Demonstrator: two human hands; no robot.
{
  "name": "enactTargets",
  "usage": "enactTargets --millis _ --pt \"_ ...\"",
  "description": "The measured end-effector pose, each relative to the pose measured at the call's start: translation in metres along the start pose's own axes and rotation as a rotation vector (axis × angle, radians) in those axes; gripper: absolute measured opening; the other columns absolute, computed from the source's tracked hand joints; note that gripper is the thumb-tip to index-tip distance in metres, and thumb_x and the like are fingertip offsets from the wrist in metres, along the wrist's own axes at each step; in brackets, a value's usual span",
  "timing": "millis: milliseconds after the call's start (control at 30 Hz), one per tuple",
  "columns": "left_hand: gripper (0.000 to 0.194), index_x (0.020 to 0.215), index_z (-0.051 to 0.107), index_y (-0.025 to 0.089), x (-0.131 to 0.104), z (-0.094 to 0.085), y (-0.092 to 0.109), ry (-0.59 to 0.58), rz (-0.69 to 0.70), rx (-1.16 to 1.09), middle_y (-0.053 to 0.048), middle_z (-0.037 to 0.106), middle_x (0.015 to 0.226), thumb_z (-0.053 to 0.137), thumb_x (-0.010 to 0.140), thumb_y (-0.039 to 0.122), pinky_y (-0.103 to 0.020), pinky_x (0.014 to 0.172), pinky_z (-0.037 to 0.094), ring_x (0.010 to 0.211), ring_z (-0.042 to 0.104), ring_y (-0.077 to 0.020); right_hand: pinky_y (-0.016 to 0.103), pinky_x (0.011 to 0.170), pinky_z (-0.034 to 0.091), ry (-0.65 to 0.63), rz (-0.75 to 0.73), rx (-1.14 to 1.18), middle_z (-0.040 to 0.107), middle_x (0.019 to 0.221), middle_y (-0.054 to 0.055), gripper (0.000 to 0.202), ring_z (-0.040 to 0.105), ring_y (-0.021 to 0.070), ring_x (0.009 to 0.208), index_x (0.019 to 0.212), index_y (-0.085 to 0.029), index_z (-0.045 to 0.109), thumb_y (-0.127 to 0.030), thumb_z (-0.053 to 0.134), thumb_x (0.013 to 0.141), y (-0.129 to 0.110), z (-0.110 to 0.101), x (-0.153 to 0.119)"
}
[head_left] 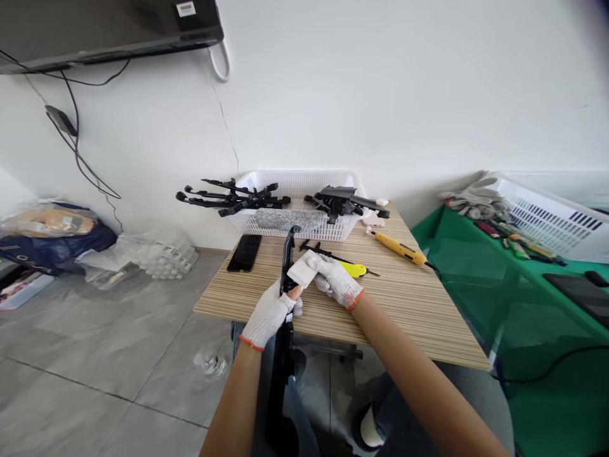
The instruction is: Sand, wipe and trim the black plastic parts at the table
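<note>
My left hand (270, 312), in a white knit glove with an orange cuff, is closed around a long black plastic part (287, 254). The part runs from above the table down past its front edge over my lap. My gloved right hand (337, 279) grips a flat white pad (302, 269) and holds it against or just beside the black part; contact is hard to make out. My left thumb tip shows bare, close to the pad. Behind my right hand lie a yellow utility knife (354, 269) and a black caliper (320, 250).
A white basket (297, 181) at the table's back bears several black plastic parts (238, 197) and a grey speckled roll (289, 219). Left of it lies a phone (244, 252); right, a yellow corded tool (398, 246). A green-covered table (469, 266) with gloves and tools stands at right.
</note>
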State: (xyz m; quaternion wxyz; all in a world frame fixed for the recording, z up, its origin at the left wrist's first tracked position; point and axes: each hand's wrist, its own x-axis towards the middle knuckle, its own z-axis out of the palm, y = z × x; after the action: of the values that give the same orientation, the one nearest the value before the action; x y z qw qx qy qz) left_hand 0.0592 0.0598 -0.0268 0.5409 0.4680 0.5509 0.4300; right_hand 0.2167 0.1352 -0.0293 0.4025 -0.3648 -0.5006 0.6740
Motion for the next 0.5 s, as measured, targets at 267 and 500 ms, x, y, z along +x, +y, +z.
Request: enactTargets --millis 267,500 --pt "0.064 0.090 0.057 0.018 0.0043 -0.0014 -0.0082 0.005 -0.002 0.007 0.002 0.061 0.063 0.072 0.065 0.075 -0.025 0.052 0.043 0.056 0.060 -0.0139 0.019 0.028 0.015 0.017 -0.005 -0.031 0.038 0.041 -0.012 0.053 0.023 0.0054 0.030 0.078 -0.025 0.043 -0.066 0.073 0.063 0.0014 -0.0004 0.0007" --pt "0.062 0.092 0.058 0.018 0.0043 -0.0019 -0.0104 0.004 -0.001 -0.014 0.002 0.060 0.063 0.072 0.067 0.074 -0.026 0.055 0.048 0.056 0.059 -0.0133 0.019 0.027 0.015 0.017 -0.019 -0.019 0.040 0.043 -0.012 0.054 0.022 0.0046 0.030 0.078 -0.024 0.044 -0.067 0.073 0.062 0.0017 0.0001 0.0009"
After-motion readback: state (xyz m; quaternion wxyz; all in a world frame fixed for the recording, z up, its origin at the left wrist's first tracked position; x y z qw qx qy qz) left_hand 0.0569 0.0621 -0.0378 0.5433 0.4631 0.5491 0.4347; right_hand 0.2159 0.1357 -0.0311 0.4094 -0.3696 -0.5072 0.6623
